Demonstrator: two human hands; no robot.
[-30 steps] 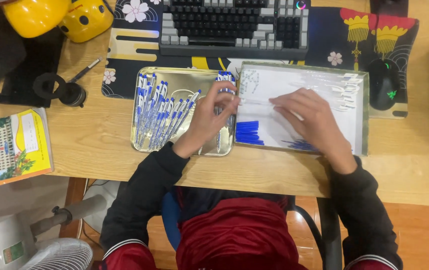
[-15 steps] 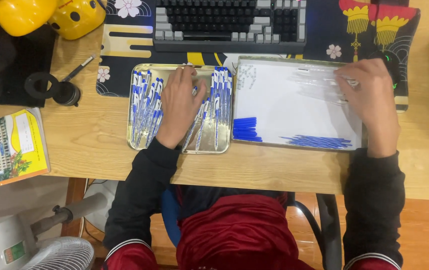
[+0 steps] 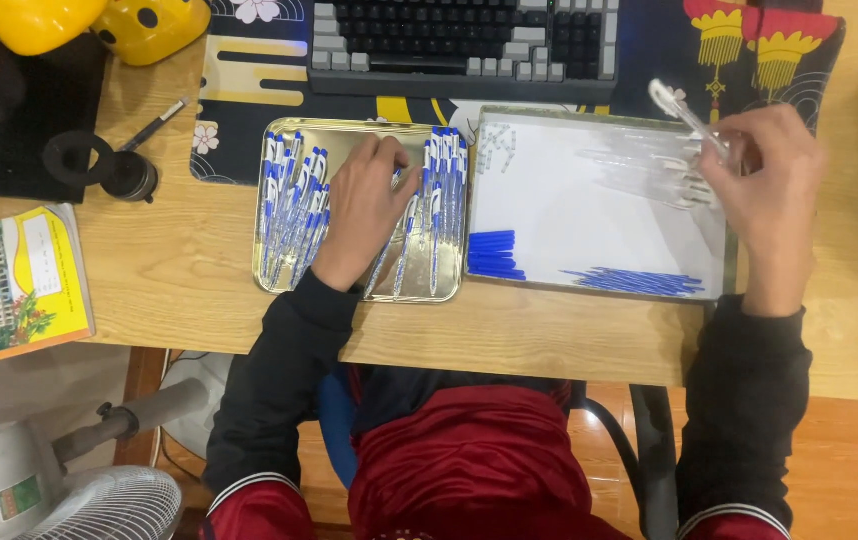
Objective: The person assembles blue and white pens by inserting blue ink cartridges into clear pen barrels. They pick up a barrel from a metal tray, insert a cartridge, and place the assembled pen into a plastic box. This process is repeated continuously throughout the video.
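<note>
The left hand (image 3: 364, 205) lies flat, fingers spread, on blue-and-white pens (image 3: 294, 205) filling the gold tray (image 3: 349, 290), gripping nothing. Beside it, the white-lined tray (image 3: 599, 215) holds blue caps (image 3: 494, 255), blue refills (image 3: 639, 282) and clear barrels. Farther back, the right hand (image 3: 764, 190) pinches a clear pen barrel (image 3: 684, 110), tilted up-left.

Two trays (image 3: 359, 295), one keyboard (image 3: 464, 45)

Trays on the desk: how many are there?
2. A gold tray of blue-and-white pens lies under the left hand. A white-lined tray sits beside it, with pen parts; the right hand lifts a clear barrel above it.
</note>
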